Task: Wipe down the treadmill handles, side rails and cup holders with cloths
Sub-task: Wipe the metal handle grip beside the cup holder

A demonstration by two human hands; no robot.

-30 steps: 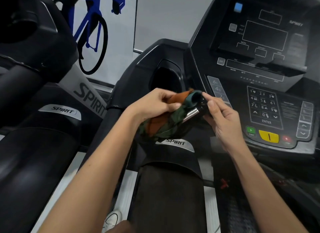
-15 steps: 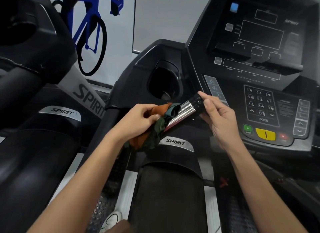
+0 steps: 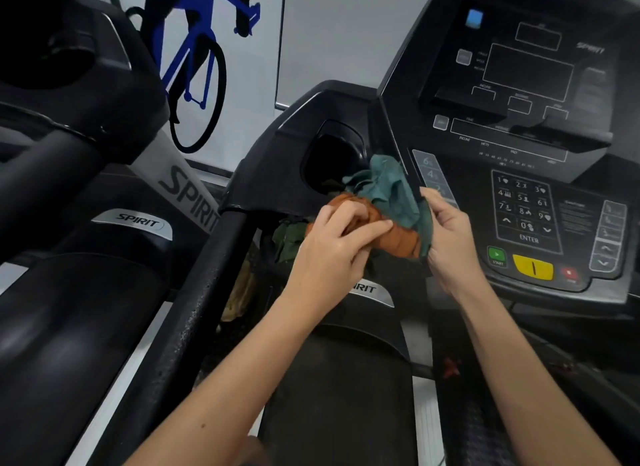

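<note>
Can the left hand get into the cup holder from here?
Probably yes. The left hand, gripping the orange cloth, sits just below the cup holder; its opening is mostly bare, with only the teal cloth lapping its right edge.

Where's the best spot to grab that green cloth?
Probably the bunched top of the green cloth, pinched from above. It sticks up loose beside the cup holder, with nothing covering it. Lower down, the left hand holds the orange cloth against it, and the right hand grips its right edge.
</note>
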